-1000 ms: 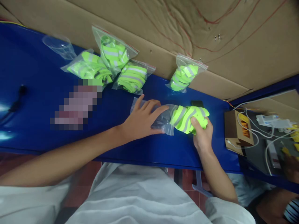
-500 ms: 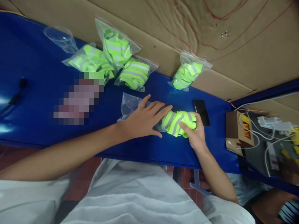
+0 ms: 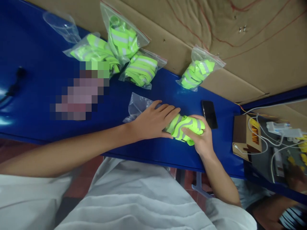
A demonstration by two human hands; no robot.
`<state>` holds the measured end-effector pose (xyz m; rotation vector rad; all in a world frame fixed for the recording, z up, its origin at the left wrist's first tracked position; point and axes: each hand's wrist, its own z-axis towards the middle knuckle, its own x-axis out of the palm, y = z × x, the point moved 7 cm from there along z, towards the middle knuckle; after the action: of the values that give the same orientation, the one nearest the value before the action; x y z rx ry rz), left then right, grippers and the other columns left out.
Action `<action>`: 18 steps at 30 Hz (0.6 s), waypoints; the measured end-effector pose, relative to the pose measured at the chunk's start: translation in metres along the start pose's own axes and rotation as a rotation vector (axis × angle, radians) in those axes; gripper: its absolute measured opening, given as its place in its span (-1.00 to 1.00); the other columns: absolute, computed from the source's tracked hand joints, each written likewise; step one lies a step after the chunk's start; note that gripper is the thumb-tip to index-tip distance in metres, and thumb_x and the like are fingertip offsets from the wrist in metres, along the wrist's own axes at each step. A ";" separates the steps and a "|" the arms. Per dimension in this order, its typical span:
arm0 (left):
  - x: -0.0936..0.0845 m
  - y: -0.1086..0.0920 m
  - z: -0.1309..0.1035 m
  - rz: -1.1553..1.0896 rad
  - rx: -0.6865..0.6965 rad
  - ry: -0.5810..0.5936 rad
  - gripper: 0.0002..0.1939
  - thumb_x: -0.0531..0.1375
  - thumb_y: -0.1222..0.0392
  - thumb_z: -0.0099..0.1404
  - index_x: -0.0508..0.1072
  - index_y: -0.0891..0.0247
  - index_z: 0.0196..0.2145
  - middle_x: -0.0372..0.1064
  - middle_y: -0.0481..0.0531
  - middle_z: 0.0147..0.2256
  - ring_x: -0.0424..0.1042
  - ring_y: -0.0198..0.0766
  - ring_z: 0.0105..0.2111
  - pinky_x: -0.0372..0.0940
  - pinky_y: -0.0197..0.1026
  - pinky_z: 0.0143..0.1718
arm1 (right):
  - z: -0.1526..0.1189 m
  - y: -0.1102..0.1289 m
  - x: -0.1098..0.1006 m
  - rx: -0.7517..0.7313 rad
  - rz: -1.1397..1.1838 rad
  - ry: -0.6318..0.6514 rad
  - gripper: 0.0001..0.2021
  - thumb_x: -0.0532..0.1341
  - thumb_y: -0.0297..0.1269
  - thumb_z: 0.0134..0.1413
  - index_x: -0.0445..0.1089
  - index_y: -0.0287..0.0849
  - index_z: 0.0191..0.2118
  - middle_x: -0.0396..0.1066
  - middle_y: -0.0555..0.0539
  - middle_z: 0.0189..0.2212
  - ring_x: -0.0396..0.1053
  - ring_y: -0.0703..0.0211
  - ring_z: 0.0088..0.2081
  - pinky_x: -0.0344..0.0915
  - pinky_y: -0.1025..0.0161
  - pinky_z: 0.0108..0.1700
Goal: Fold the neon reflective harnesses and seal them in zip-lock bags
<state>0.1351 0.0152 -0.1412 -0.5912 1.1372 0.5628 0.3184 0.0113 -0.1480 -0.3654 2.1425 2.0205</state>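
Note:
A rolled neon-yellow reflective vest [image 3: 187,125] with grey stripes lies slantwise above the table in front of me. My right hand [image 3: 202,135] grips its right end, thumb on top and fingers behind. Over its left end curves my left hand [image 3: 155,123], fingers close together on the far side and thumb on the near side. A clear plastic bag [image 3: 137,105] sticks out behind the left hand, which closes round the bag and the vest's end. The palm hides how far the vest sits inside the bag.
Bagged yellow vests [image 3: 141,70] lie at the back left, with another bagged vest [image 3: 198,74] against the cardboard wall. A black phone [image 3: 209,114] rests right of my hands. Beyond it are a cardboard box [image 3: 246,134] and white cables. A blurred patch [image 3: 80,95] covers something on the left.
The left hand's spread fingers have drawn together and moved right, over the vest's left end. The right hand still grips the other end. The view has shifted slightly.

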 end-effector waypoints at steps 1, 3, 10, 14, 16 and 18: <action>0.000 0.001 0.000 0.000 -0.003 -0.015 -0.02 0.35 -0.27 0.26 0.21 0.50 0.36 0.36 0.38 0.22 0.39 0.19 0.17 0.14 0.22 0.30 | 0.000 -0.003 -0.002 -0.001 0.030 -0.022 -0.55 0.55 -0.19 -0.09 0.49 0.01 -0.05 0.52 0.04 -0.20 0.46 0.16 -0.24 0.42 0.24 -0.18; -0.001 0.001 0.000 0.005 0.011 -0.042 0.00 0.32 -0.34 0.25 0.22 0.50 0.35 0.37 0.37 0.21 0.41 0.18 0.14 0.16 0.18 0.27 | 0.002 -0.009 -0.003 0.006 0.075 -0.046 -0.52 0.56 -0.19 -0.12 0.47 0.01 -0.04 0.53 0.05 -0.22 0.47 0.16 -0.24 0.42 0.25 -0.19; -0.002 -0.007 -0.001 0.019 0.108 -0.040 0.03 0.33 -0.33 0.25 0.15 0.45 0.39 0.39 0.37 0.18 0.39 0.16 0.16 0.12 0.10 0.28 | 0.007 -0.038 0.020 0.311 0.383 0.064 -0.42 0.57 -0.22 -0.21 0.39 0.02 -0.03 0.51 0.11 -0.26 0.51 0.12 -0.25 0.49 0.20 -0.19; -0.001 -0.007 -0.001 0.026 0.079 0.007 0.17 0.39 -0.28 0.21 -0.03 0.47 0.46 0.34 0.39 0.21 0.38 0.18 0.16 0.17 0.06 0.21 | 0.005 -0.039 0.025 0.342 0.391 0.076 -0.36 0.56 -0.17 -0.16 0.35 0.05 0.07 0.53 0.07 -0.18 0.53 0.07 -0.16 0.51 0.17 -0.14; 0.001 -0.008 0.000 0.041 0.080 0.025 0.15 0.38 -0.23 0.25 -0.09 0.44 0.49 0.39 0.36 0.15 0.43 0.13 0.09 0.22 0.02 0.12 | 0.005 -0.031 0.025 0.273 0.331 0.112 -0.34 0.55 -0.08 -0.14 0.35 0.06 0.11 0.53 0.03 -0.09 0.52 0.04 -0.08 0.51 0.14 -0.06; 0.004 -0.011 -0.001 0.063 0.104 0.043 0.07 0.34 -0.14 0.32 -0.11 0.39 0.50 0.45 0.30 0.07 0.48 0.07 -0.01 0.26 -0.04 0.00 | 0.005 -0.019 0.026 0.164 0.225 0.154 -0.30 0.58 -0.08 -0.21 0.37 0.04 0.10 0.52 0.00 0.01 0.50 0.03 -0.01 0.49 0.14 0.01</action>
<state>0.1436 0.0074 -0.1438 -0.4815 1.2213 0.5435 0.2993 0.0141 -0.1738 -0.2755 2.5258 1.9654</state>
